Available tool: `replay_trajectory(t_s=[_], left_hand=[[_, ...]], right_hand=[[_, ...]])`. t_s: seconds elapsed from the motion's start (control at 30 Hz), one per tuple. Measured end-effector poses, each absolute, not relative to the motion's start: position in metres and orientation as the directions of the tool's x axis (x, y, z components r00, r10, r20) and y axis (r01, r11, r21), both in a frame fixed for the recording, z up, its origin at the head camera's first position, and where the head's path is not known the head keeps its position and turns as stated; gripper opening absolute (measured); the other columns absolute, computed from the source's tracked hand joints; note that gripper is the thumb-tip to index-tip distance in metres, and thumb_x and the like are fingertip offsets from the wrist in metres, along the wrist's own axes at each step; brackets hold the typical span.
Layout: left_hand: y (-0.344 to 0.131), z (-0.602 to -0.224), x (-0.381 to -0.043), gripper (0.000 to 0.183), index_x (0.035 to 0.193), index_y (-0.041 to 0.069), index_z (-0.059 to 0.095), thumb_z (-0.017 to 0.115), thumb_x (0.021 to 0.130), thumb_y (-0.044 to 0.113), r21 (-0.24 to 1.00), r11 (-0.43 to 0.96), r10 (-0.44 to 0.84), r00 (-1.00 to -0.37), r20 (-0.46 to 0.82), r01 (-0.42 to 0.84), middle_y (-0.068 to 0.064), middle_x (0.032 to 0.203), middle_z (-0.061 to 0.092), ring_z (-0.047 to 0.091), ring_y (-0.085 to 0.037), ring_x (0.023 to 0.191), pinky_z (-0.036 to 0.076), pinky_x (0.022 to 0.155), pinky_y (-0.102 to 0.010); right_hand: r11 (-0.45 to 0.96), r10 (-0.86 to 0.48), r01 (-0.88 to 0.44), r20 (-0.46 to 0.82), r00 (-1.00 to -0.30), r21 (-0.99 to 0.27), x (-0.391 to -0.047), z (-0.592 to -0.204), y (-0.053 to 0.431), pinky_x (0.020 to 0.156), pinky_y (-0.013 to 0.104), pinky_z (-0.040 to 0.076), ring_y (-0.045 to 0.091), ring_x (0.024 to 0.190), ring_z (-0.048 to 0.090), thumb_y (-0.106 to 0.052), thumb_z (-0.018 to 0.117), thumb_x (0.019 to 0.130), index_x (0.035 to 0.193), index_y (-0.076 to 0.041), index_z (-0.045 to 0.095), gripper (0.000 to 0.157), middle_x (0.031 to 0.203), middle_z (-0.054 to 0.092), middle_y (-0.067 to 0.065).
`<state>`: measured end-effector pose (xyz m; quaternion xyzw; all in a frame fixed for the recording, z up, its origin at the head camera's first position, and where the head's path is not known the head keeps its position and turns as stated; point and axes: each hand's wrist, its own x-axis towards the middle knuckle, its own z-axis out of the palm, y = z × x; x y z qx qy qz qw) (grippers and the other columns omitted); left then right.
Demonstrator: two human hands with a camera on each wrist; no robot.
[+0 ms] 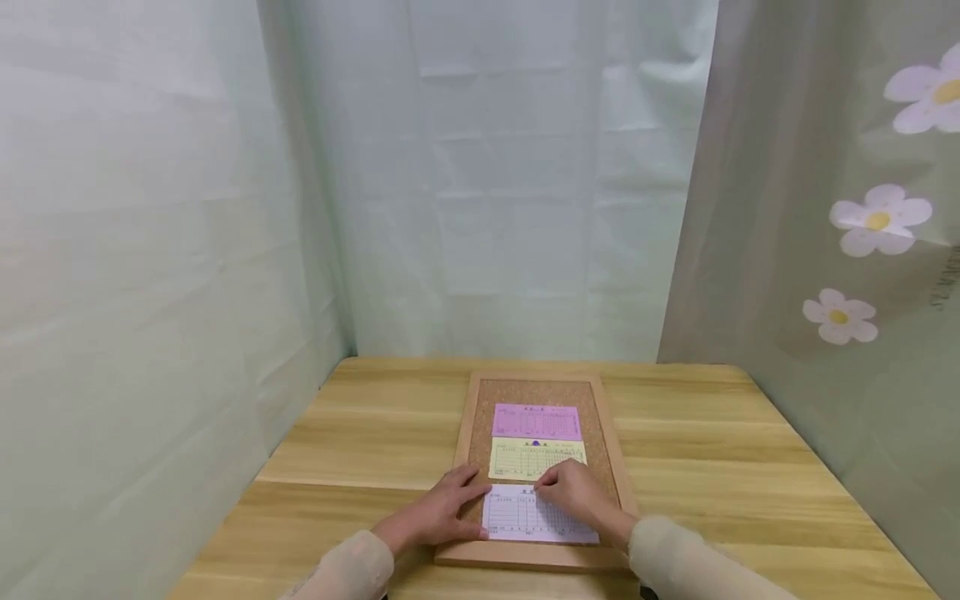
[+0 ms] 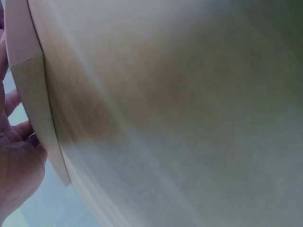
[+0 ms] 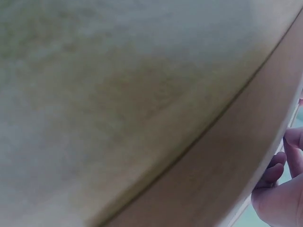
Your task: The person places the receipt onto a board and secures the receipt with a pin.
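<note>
A white printed form slip [image 1: 517, 517] lies on the lower part of a wood-framed corkboard [image 1: 592, 417]. My left hand [image 1: 442, 508] rests across the board's left frame, fingers spread, its fingertips at the slip's upper left corner and thumb at the lower left. Over the slip's top edge, near its middle, my right hand [image 1: 577, 493] pinches with thumb and forefinger; whatever is between the tips is hidden. Just above lies a yellow form slip [image 1: 513, 460] with a purple pushpin [image 1: 536, 443] at its top middle. Higher still is a pink form slip [image 1: 536, 423].
The board lies flat on a wood-grain table [image 1: 705, 467], close to its near side. Pale curtains [image 1: 510, 208] hang behind the table and on both sides; the right one carries white flowers [image 1: 877, 221]. Both wrist views mostly show the table surface and the board's frame [image 2: 35, 94].
</note>
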<state>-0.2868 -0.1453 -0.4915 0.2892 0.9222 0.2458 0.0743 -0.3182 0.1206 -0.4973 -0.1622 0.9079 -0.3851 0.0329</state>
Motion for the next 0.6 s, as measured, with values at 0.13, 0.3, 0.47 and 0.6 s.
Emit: replay_trajectory(t_s=[0.13,0.3,0.47,0.6], left_hand=[[-0.147,-0.492,-0.287,0.074,0.143,0.006,0.053,0.077,0.084,0.044,0.485,0.72,0.571,-0.821,-0.004,0.497,-0.023,0.155,0.031,0.025,-0.043,0.143,0.027,0.111,-0.058],[-0.146,-0.49,-0.287,0.075,0.144,0.005,0.052,0.078,0.084,0.043,0.49,0.716,0.586,-0.81,-0.033,0.498,-0.022,0.156,0.029,0.023,-0.042,0.144,0.026,0.112,-0.056],[-0.151,-0.476,-0.293,0.075,0.144,0.001,0.05,0.078,0.085,0.037,0.488,0.708,0.601,-0.798,-0.038,0.51,-0.023,0.157,0.027,0.021,-0.042,0.146,0.025,0.113,-0.056],[-0.163,-0.465,-0.295,0.073,0.144,0.002,0.051,0.079,0.085,0.034,0.485,0.717,0.594,-0.803,-0.052,0.5,-0.026,0.156,0.027,0.021,-0.043,0.145,0.025,0.112,-0.059]], right_hand=[[0.637,-0.316,-0.253,0.053,-0.947,-0.728,-0.315,-0.497,0.121,0.069,0.032,0.049,0.009,0.075,0.057,-0.008,0.073,0.085,0.08,-0.014,0.076,0.008,0.081,0.069,-0.006],[0.64,-0.326,-0.262,0.054,-0.944,-0.722,-0.313,-0.498,0.125,0.066,0.03,0.048,0.01,0.073,0.055,-0.007,0.073,0.085,0.08,-0.013,0.076,0.008,0.079,0.068,-0.007],[0.616,-0.356,-0.332,0.123,-0.926,-0.715,-0.315,-0.492,0.129,0.067,0.029,0.047,0.011,0.076,0.054,-0.006,0.074,0.084,0.085,-0.011,0.077,0.006,0.082,0.066,-0.005],[0.578,-0.372,-0.359,0.154,-0.915,-0.733,-0.314,-0.486,0.142,0.068,0.028,0.046,0.012,0.079,0.054,-0.009,0.076,0.084,0.096,-0.008,0.077,0.011,0.088,0.063,-0.002]])
